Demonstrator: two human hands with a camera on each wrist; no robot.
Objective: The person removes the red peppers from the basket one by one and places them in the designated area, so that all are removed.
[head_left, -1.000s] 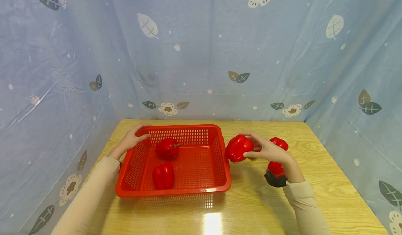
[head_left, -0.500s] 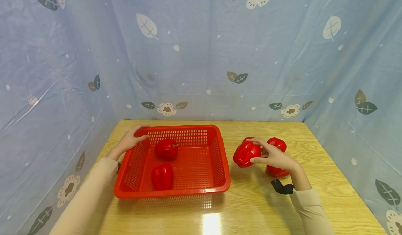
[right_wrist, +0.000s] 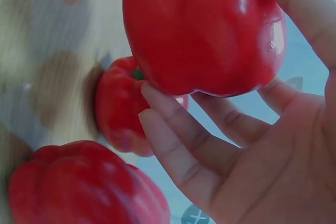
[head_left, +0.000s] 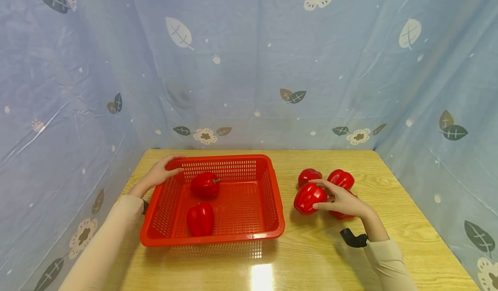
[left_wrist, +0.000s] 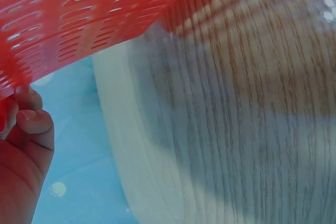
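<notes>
My right hand [head_left: 346,202] holds a red bell pepper [head_left: 308,199] between thumb and fingertips, to the right of the basket and low over the table. In the right wrist view the held bell pepper [right_wrist: 205,30] fills the top, with the thumb on one side and fingers beneath. Behind and beside it lie three more red bell peppers: one at the back [head_left: 310,175], one further right [head_left: 341,178] and one partly covered by the hand [head_left: 343,215]. My left hand [head_left: 157,174] grips the back left rim of a red plastic basket [head_left: 212,241]; its curled fingers show in the left wrist view.
Inside the basket are two red bell peppers, one toward the back [head_left: 204,184] and one near the front [head_left: 200,219]. The wood-grain table [head_left: 307,260] ends at a blue patterned curtain [head_left: 249,87] behind and at both sides. A black strap [head_left: 353,238] hangs at the right wrist.
My right hand has moved the held bell pepper away from the basket's right wall, rightward and toward me. The bell pepper behind it now shows. My left hand stays at the rim.
</notes>
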